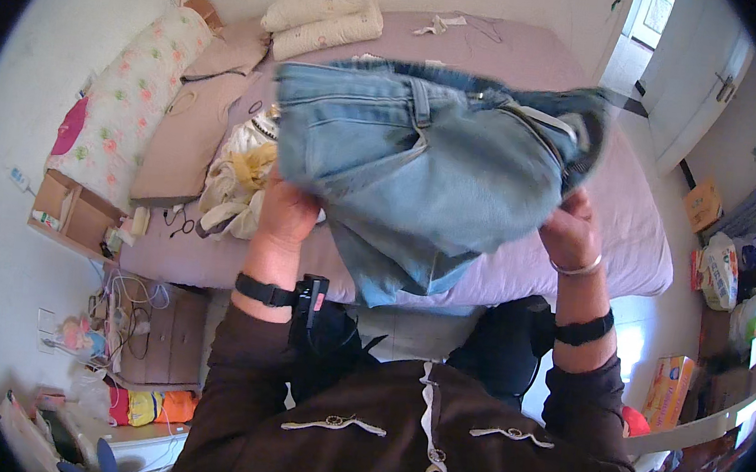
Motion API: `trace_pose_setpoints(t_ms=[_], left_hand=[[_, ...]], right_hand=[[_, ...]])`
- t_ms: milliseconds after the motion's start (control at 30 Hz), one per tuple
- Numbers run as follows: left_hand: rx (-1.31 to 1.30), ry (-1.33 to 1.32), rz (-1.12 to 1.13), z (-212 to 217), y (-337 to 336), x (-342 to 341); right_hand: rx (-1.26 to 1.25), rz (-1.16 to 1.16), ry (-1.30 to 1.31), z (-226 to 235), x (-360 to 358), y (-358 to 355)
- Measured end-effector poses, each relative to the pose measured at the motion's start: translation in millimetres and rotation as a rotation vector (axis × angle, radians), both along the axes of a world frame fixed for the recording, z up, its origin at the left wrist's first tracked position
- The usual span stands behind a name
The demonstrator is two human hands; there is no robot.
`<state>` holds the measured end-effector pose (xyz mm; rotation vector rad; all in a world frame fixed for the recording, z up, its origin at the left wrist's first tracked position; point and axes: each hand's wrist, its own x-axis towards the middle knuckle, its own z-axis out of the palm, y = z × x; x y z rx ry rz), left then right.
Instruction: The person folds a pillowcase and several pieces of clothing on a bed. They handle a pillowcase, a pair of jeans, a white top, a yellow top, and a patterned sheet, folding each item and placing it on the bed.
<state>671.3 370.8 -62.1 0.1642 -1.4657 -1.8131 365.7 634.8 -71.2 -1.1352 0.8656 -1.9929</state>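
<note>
White with small flowers, the cushion [142, 90] at far left leans along the wall above a tan box [93, 219]. Next come brown pillows [189, 140], then a heap of pale clothes [236, 177] on the bed, partly hidden by the denim. The left hand [289, 211] grips the jeans [457, 175] low on their left side; its fingers are mostly behind the cloth, so how firmly they close I cannot tell. The jeans are held up in the air between both hands, over the near part of the mauve bed [637, 238], waistband upward, with a fold of cloth hanging at the bottom. Their upper edge is blurred. The right hand [571, 232], wearing a bangle [580, 267], pinches the denim beneath the gaping right end of the waistband. Farther right, bags [720, 273] crowd the side of the room.

The likeliest trouble, I judge, is a twisted or bunched leg, since both hands hold near the sides and the lower cloth hangs free. A loose pinch could let the heavy waistband flop over. Swung or lowered leftward, the denim could drag or cover the clothes.
</note>
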Motion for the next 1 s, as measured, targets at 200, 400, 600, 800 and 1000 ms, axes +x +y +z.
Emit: trace_pose_setpoints(t_ms=[200,400,600,800,1000], left_hand=[[-0.210,-0.329,0.056,-17,25,7],[0.343,-0.223,-0.059,-46,60,15],[0.489,0.158,-0.293,-9,62,22],[0.027,-0.229,-0.136,9,88,2],[-0.364,-0.577,0.058,36,74,10]], right_hand=[[0.210,0.211,-0.382,-40,27,-19],[0.406,0.346,0.027,-35,59,-26],[0.445,0.191,-0.016,-15,41,-28],[0.541,0.181,-0.026,-33,40,-43],[0.666,-0.091,0.728,-22,3,-50]])
